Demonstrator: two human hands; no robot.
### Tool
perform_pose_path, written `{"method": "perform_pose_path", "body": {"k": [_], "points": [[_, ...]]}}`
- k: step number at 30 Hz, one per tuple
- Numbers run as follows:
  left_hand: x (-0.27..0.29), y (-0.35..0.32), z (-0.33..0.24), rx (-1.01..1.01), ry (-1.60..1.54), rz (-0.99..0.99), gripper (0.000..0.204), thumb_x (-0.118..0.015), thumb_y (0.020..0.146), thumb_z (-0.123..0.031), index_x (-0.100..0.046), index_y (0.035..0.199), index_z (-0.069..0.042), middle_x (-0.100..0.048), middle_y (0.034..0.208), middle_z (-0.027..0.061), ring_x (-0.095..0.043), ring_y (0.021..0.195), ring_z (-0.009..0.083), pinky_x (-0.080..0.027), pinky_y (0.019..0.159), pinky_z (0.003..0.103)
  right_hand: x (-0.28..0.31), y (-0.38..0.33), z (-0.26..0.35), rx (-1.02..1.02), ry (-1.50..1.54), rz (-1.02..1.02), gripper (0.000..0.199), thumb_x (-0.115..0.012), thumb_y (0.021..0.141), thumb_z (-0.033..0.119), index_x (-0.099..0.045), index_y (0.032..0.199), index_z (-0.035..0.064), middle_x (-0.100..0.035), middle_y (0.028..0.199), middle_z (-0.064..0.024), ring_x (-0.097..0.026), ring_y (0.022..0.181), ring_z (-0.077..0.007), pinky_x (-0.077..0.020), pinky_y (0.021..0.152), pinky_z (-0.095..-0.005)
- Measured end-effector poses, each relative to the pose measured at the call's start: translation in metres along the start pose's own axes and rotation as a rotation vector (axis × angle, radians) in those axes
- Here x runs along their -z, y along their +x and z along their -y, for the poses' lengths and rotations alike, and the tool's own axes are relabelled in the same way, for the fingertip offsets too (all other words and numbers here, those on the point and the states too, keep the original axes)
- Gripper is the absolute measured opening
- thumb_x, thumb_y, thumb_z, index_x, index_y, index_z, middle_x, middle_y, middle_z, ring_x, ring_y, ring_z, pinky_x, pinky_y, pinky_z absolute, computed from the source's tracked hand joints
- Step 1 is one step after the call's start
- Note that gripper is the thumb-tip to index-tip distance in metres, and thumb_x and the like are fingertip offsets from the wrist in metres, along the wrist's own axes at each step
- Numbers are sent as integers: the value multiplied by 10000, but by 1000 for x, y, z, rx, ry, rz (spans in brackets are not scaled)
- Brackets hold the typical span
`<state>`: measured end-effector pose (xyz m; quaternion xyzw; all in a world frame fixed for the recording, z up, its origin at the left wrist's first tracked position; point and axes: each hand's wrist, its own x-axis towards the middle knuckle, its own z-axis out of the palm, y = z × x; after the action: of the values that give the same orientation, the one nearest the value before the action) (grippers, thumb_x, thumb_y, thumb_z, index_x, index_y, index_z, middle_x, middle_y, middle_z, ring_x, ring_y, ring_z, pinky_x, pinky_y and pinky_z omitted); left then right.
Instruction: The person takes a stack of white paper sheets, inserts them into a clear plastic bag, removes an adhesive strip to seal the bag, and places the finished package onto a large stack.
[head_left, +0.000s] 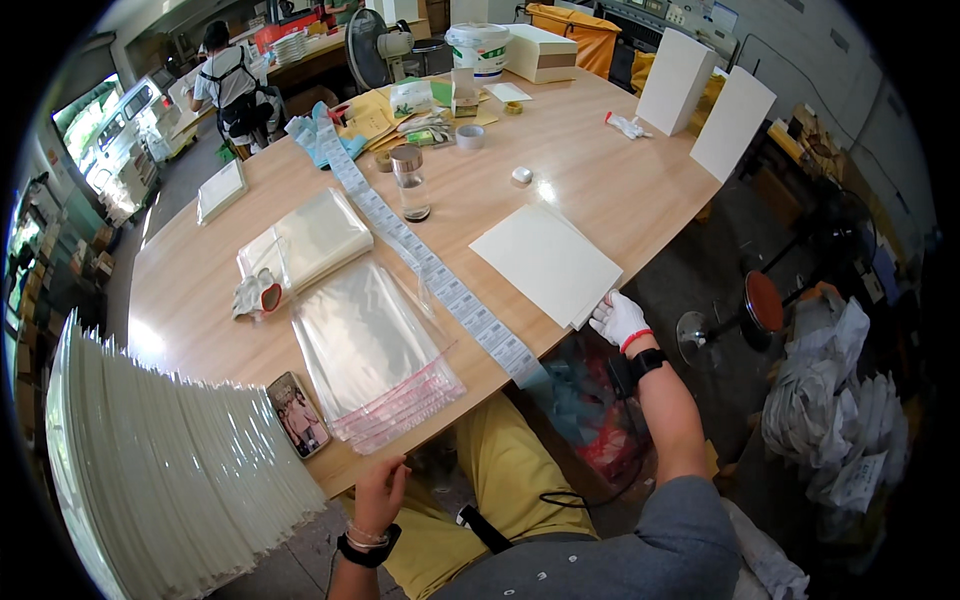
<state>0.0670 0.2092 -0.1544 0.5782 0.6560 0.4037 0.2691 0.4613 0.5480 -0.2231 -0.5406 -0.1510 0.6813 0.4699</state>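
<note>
Head view: the right hand [621, 320], in a white glove with a red cuff, is at the near right corner of a stack of white sheets [545, 262] on the table [590, 130]. Its fingers are partly bent and meet the corner; whether they pinch a sheet or only touch the edge, I cannot tell. The left hand [378, 496] is bare, just off the table's near edge, its fingers loosely bent and partway open, with nothing seen in their hold.

Nearest the left hand lie clear plastic bags [365, 335] with pink-striped ends, fanned toward the edge, and a phone [297, 415] beside them. Left of the phone rises a tall stack of white-edged sheets [170, 470]. Beyond the fanned bags is a thicker pile of clear bags [320, 235], with a grey glove [250, 294] at its near left side. A long strip of printed labels [440, 280] runs between the bags and the white sheets, its near end over the table's edge. Past it, a lidded clear jar [410, 185] stands upright, and a small white object [521, 175] lies beyond the sheets.
</note>
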Motion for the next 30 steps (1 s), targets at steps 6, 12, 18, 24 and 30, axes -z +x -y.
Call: {"method": "perform_pose_path", "body": {"k": [6,12,18,24,30], "points": [[-5,-8,8,45,-47,5,156,-567,832,-41,-587,982,-2,-646,800,114,-646,717,203,-498,625,288,-13,9,4,79,91,-13,247,-597,818,294,-567,1008,140,-590,980,-31,-543,862,-179,-430,753,-384],[-14,-8,7,23,-73,24,149,-580,829,-54,-594,966,1,-643,806,123,-648,728,211,-499,634,287,-8,45,6,506,-267,-28,346,-666,736,226,-565,983,6,-606,920,-94,-556,826,-205,-440,731,-324],[-7,-4,3,-26,-47,-19,146,-571,832,-60,-594,964,-3,-639,793,132,-640,724,249,-496,641,299,-53,-38,14,1036,-719,-106,216,-585,789,114,-511,959,3,-610,889,-125,-576,801,-196,-455,713,-329],[8,50,7,-70,-55,-326,464,-638,787,-99,-451,1204,-19,-512,1168,171,-495,1100,287,-398,900,346,-91,-148,-12,1086,-820,363,182,-514,819,36,-536,995,-2,-613,834,-87,-568,756,-134,-452,664,-272],[45,55,38,170,-564,-226,613,-684,751,-90,-380,1273,14,-487,1231,123,-490,1082,198,-401,909,337,-124,-164,-86,829,-767,712,258,-481,780,-23,-514,1035,-3,-587,815,-44,-523,716,-101,-429,645,-238]]}}
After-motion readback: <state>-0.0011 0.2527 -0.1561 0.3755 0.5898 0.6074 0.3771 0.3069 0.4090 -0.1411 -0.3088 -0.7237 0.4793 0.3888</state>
